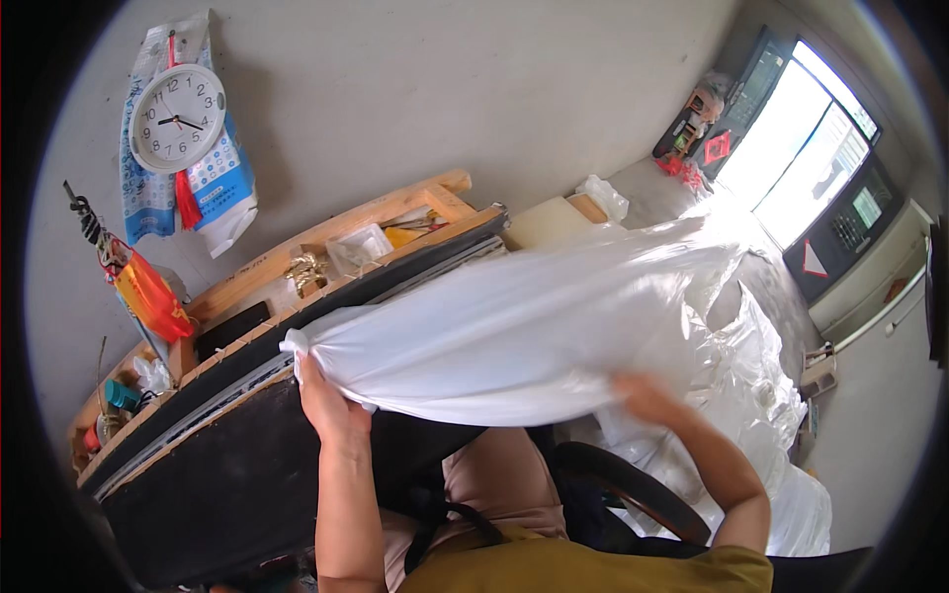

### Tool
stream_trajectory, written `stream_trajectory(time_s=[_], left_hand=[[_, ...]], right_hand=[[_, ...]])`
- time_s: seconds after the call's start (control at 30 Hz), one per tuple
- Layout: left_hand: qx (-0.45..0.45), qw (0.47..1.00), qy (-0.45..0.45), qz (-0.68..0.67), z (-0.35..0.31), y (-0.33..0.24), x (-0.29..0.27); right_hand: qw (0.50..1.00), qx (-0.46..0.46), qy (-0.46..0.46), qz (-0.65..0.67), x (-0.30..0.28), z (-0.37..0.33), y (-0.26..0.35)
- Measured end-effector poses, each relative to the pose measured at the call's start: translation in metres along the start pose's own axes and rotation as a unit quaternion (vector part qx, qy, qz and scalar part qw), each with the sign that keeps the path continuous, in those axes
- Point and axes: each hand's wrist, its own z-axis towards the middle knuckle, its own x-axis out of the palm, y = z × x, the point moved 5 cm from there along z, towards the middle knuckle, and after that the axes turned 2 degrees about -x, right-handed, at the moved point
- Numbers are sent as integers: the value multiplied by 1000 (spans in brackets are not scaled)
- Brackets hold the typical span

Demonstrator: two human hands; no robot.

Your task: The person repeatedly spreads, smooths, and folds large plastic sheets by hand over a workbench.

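Left hand has a tight fist around the bunched-up end of a white plastic sheet, with a little twisted knot of it poking out above the fingers. Right hand is a blur over by the sheet's lower edge, so honestly can't tell if it's gripping the stuff or just brushing it. The two hands are well apart.

The sheet itself is stretched out in front of the person, fanning from that left fist off to the right, over the person's lap and part of a black-covered workbench. On the right it runs into a big crinkly heap of plastic, and I can't really make out where one stops and the other starts.

Along the back of the bench there's a wooden frame with a gold cord and a clear plastic tray sitting inside it. Teal tub down at the left end. Round white clock on the wall, hanging in front of a blue-and-white bag.
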Motion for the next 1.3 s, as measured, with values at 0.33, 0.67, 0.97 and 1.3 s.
stream_trajectory(time_s=[0.33, 0.67, 0.97, 1.3], left_hand=[[130, 982, -130, -54, 12, -262, -303], [218, 830, -246, 450, -102, -257, -225], [370, 334, -387, 776, -163, -333, -275], [12, 267, -494, 827, -122, -354, -362]], right_hand=[[779, -190, 202, 563, 89, 66, 326], [992, -74, -79, -62, 38, 218, 159], [994, -74, -52, -61, 40, 215, 166], [977, -210, 17, -12, 25, 158, 204]])
